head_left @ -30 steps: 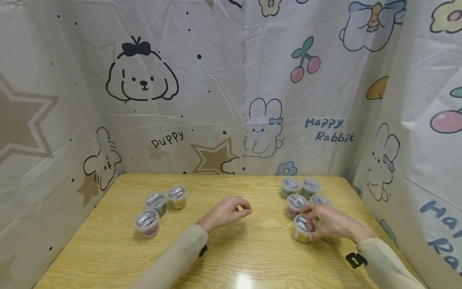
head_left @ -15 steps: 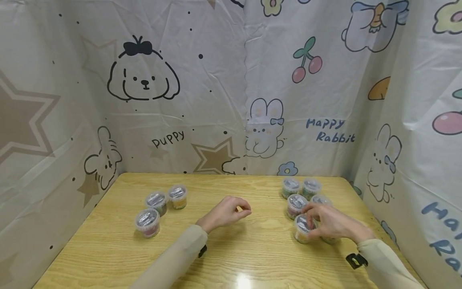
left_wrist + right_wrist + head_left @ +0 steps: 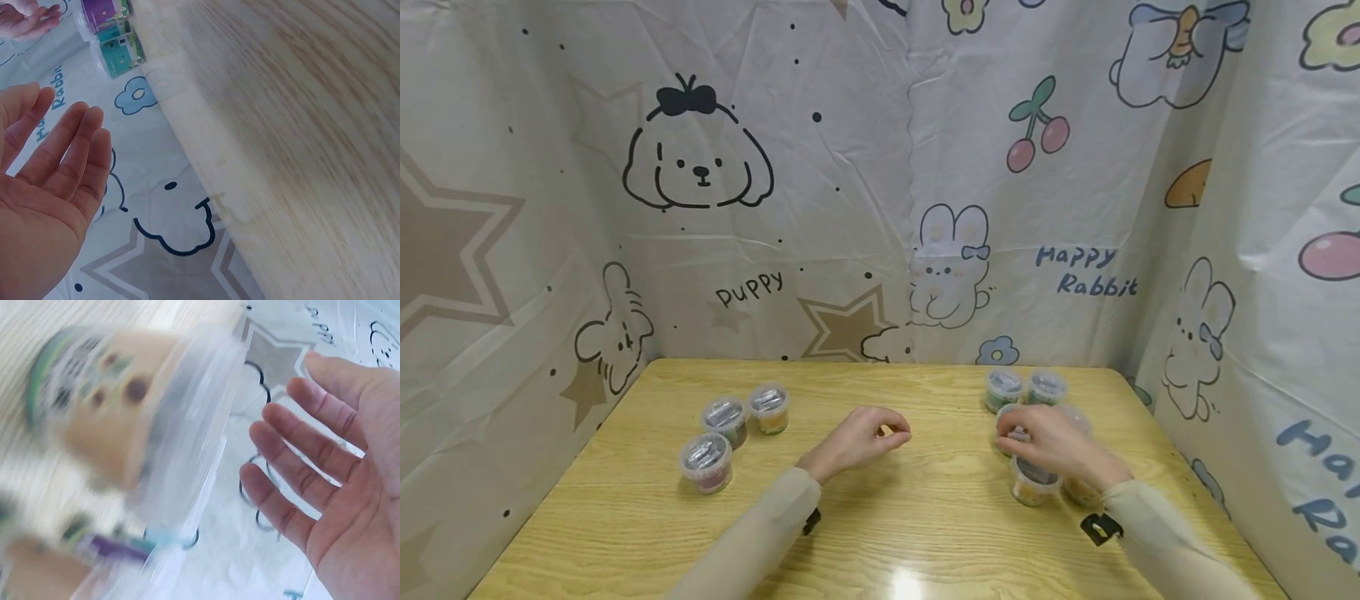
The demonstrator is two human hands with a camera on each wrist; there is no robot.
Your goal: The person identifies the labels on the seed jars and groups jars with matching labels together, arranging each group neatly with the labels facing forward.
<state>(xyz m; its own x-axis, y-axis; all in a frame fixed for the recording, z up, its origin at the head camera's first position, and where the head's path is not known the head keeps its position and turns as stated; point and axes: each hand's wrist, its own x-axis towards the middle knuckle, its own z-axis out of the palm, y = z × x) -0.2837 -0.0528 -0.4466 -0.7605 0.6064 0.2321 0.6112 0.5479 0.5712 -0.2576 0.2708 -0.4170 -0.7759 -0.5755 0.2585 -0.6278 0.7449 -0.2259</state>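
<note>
Head view shows your right hand [image 3: 1054,435] above six lidded tubs [image 3: 1077,417] grouped on the right of the wooden surface [image 3: 925,517], its fingers relaxed and apart, near the orange-labelled tub [image 3: 1032,487] at the front. Your left hand [image 3: 857,437] is mid-surface, fingers loosely curved; you can't tell whether thumb and forefinger touch. Three upright tubs [image 3: 726,419] stand farther left.
</note>
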